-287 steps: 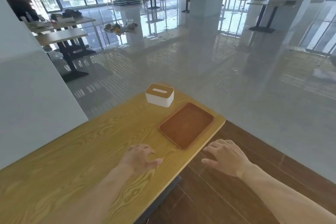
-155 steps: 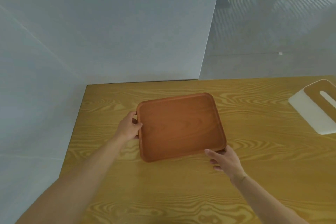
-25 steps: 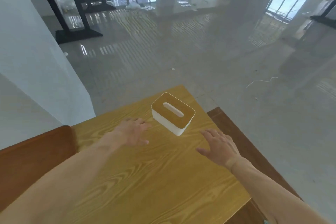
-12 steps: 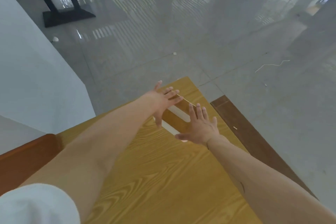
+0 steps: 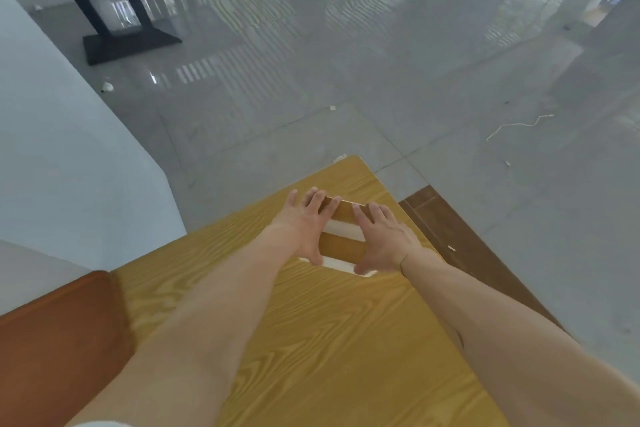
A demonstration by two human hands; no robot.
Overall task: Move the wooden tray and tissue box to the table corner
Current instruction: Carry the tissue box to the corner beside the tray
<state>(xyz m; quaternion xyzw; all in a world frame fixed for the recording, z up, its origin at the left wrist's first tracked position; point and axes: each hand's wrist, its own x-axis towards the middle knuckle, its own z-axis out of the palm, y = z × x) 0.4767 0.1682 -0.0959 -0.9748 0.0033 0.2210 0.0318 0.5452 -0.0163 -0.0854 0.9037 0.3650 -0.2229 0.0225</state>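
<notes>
Your left hand (image 5: 304,229) and right hand (image 5: 382,243) press on both sides of the tissue box (image 5: 341,241), fingers spread around it near the table (image 5: 311,340) end, so next I think you lift it toward the wooden tray (image 5: 59,340).

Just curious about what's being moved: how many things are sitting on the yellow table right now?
2. A tissue box near the far corner, clasped between both hands, and a wooden tray at the left edge, partly out of frame. More may lie out of view.

Single head-worn view, angled forward and down, close over table (image 5: 311,340), floor (image 5: 381,80) beyond
</notes>
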